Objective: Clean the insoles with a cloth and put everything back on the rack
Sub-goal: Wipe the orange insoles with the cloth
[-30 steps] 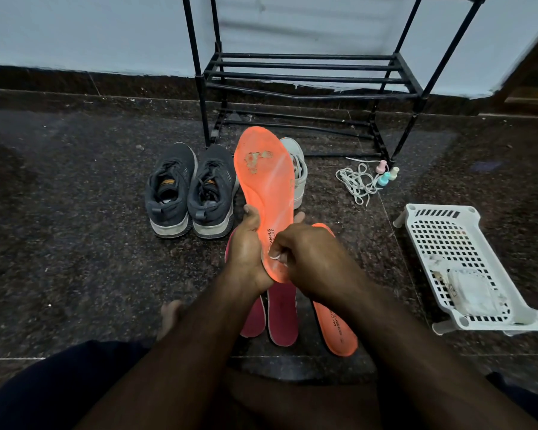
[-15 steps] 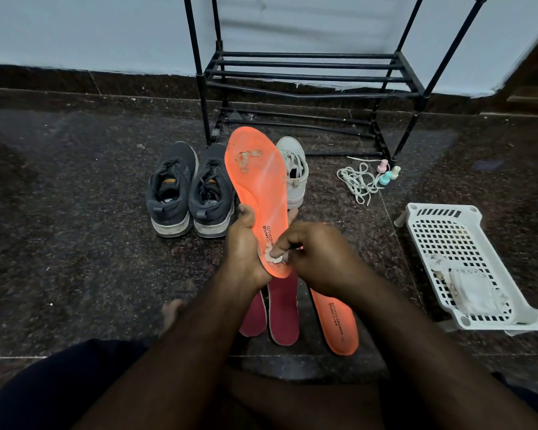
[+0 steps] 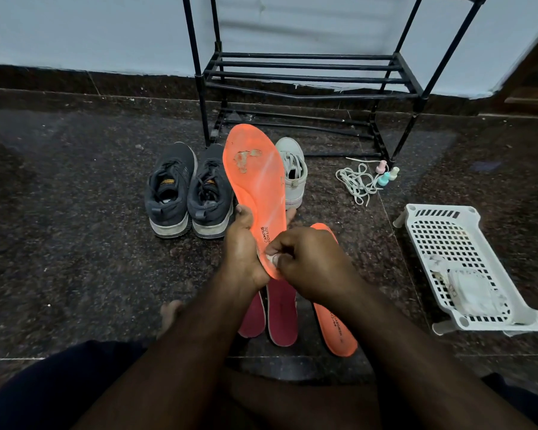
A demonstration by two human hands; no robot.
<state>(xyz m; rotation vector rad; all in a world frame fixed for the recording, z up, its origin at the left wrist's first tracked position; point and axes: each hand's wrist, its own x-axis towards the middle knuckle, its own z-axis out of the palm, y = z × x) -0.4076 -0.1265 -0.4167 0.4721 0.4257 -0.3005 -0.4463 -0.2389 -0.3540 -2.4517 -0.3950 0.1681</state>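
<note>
Since a second ago the right hand [image 3: 311,262] has slid toward the heel of the raised orange insole [image 3: 257,193], fingers pinched on a small pale cloth [image 3: 272,259]; wiping looks barely begun. The left hand [image 3: 243,246] grips that heel. Nearest, below the raised insole, lie flat maroon insoles [image 3: 281,315] and another orange insole [image 3: 334,327]; beyond it, grey knit sneakers [image 3: 188,189], then the black tube rack [image 3: 305,76].

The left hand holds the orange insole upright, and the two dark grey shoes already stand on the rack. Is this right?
Not quite. The head view shows the left hand holding the orange insole upright, but the two dark grey shoes stand on the floor, beside the rack.
</note>
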